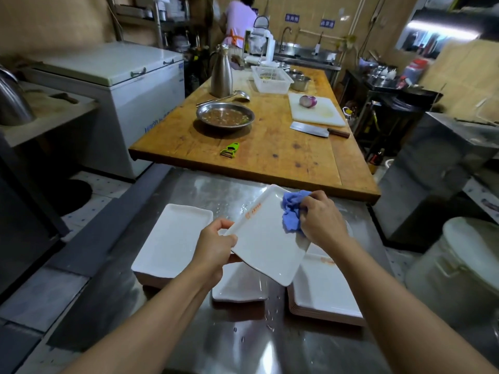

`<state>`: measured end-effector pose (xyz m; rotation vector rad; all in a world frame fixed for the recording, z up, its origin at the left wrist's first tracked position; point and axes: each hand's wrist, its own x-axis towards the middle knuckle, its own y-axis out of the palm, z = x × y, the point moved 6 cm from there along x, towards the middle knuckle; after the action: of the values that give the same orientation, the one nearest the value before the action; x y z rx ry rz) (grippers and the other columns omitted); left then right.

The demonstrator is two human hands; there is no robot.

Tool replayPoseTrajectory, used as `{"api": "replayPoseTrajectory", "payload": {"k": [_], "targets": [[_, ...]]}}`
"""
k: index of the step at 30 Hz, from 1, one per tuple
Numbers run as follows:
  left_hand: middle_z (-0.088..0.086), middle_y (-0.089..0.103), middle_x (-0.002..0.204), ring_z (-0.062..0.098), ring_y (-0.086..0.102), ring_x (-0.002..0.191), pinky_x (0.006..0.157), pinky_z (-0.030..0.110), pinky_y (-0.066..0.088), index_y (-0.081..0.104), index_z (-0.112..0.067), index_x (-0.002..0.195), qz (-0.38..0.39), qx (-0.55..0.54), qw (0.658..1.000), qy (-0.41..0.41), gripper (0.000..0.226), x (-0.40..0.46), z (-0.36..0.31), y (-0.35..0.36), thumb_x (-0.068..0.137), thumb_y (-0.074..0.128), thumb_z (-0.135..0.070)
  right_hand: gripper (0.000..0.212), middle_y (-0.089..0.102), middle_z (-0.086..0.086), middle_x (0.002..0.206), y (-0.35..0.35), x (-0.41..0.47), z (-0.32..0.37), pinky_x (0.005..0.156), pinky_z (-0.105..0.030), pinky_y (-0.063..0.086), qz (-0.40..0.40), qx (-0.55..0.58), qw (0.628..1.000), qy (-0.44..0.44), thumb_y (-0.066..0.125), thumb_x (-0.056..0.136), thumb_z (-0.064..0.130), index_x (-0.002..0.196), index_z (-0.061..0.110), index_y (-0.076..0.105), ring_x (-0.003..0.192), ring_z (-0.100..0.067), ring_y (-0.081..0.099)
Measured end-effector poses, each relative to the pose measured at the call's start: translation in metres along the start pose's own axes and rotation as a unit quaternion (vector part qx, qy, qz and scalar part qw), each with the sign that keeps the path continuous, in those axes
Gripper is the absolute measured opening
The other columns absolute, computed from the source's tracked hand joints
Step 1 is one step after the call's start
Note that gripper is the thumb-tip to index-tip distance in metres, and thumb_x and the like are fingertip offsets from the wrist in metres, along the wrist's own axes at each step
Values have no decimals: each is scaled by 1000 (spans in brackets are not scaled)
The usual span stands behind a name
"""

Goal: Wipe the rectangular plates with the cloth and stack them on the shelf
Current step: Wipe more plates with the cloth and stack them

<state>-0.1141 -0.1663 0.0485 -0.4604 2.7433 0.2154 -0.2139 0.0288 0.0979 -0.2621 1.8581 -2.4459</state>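
My left hand (216,247) grips the left edge of a white rectangular plate (266,238), held tilted above the steel counter (270,346). My right hand (322,221) presses a crumpled blue cloth (293,210) onto the plate's upper right part. An orange logo shows near the plate's left rim. Below it lie more white rectangular plates: a stack at the left (172,238), one plate in the middle (239,286), and a stack at the right (325,292). Water drops dot the counter.
Beyond the counter stands a wooden table (270,155) with a green peeler (230,150), a cleaver (314,128), a metal dish of sauce (225,116) and a cutting board with an onion (307,101). A white bucket (464,265) sits at the right. A person stands far back.
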Motion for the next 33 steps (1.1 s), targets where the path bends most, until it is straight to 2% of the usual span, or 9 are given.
{"api": "replayPoseTrajectory", "payload": {"k": [5,9,13,18,20,23,26,29,33], "targets": [[11,62,96,22,62,73,45,25,50,57,-9,91,-30,-27,999,-19,28,3,9,7,85,42,13,30,40,-7,135,5,-16,-11,94,-39,39,-13,-13,999,31,41,95,22,118,11,57,119,-29,39],[5,59,92,24,61,79,49,29,52,56,-10,92,-59,-61,996,-36,30,6,12,12,85,39,14,28,50,-6,126,13,-37,6,95,-32,32,-20,-32,999,-25,41,95,23,111,10,60,115,-27,38],[11,59,101,32,60,90,60,36,55,54,-7,102,-80,-91,992,-40,31,8,13,18,86,38,15,28,57,-5,117,15,-66,27,94,-31,30,-29,-50,994,-91,38,95,28,106,13,59,111,-26,39],[13,59,99,32,61,86,55,34,53,53,-8,102,-90,-116,989,-26,30,8,5,22,86,41,15,34,54,-10,113,19,-97,48,104,-33,26,-34,-60,987,-143,42,90,33,107,9,58,113,-28,39],[11,59,96,32,62,85,56,35,53,52,-9,100,-86,-121,988,-32,28,6,4,23,87,42,14,29,52,-11,117,17,-97,44,104,-32,27,-30,-54,986,-155,50,86,21,110,7,56,116,-30,39],[11,60,93,28,62,80,59,36,53,50,-8,101,-40,-172,982,-62,25,2,9,30,90,41,13,29,61,-13,104,4,-92,39,85,-36,44,-47,-17,981,-186,58,69,-9,95,4,61,104,-34,51],[12,64,89,24,63,76,61,32,53,55,-8,95,40,-199,974,-103,24,-1,12,35,90,41,11,36,65,-12,86,-10,-90,33,63,-37,50,-68,14,971,-227,62,55,-21,81,4,63,84,-33,58],[10,66,79,21,61,71,60,30,55,60,-7,95,108,-167,967,-161,16,-2,11,37,91,47,-1,32,67,-11,85,-22,-92,24,58,-36,52,-81,18,960,-268,63,58,-22,78,3,63,81,-32,60],[16,68,105,31,65,92,70,45,53,58,-8,111,139,-198,953,-184,24,-3,7,47,99,44,-23,32,68,-10,88,-29,-95,18,62,-34,54,-86,15,950,-299,63,60,-24,77,3,63,85,-32,62]]}}
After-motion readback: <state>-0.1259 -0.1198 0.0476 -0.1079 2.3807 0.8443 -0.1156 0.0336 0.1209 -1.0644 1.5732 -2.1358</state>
